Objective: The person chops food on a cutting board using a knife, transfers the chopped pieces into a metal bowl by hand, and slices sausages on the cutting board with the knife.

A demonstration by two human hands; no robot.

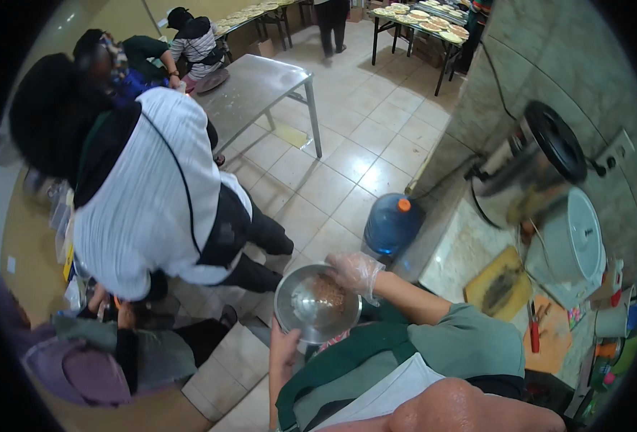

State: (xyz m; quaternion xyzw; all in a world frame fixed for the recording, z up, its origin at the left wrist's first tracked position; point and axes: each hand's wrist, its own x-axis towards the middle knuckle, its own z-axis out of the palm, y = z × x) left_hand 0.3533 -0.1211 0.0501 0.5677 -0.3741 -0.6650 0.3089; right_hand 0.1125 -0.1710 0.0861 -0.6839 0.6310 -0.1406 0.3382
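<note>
A round metal bowl (pixel 300 302) is tilted in front of my body, with a brown crumbly food (pixel 328 297) lying along its right side. My left hand (pixel 284 344) is bare and closed on the bowl's lower left rim, thumb toward the inside. In a clear plastic glove, my right hand (pixel 358 275) is at the upper right rim, close to the brown food. Its fingers look curled; whether they pinch some of the food or rest on the rim is hard to make out.
A person in a white top (pixel 145 187) stands close on my left; others sit or bend beyond. A metal table (pixel 261 79) is ahead. A blue water jug (pixel 392 227) stands by the counter (pixel 451 248), which holds a cutting board (pixel 502 284), a red-handled knife (pixel 534 327) and a large urn (pixel 527 165).
</note>
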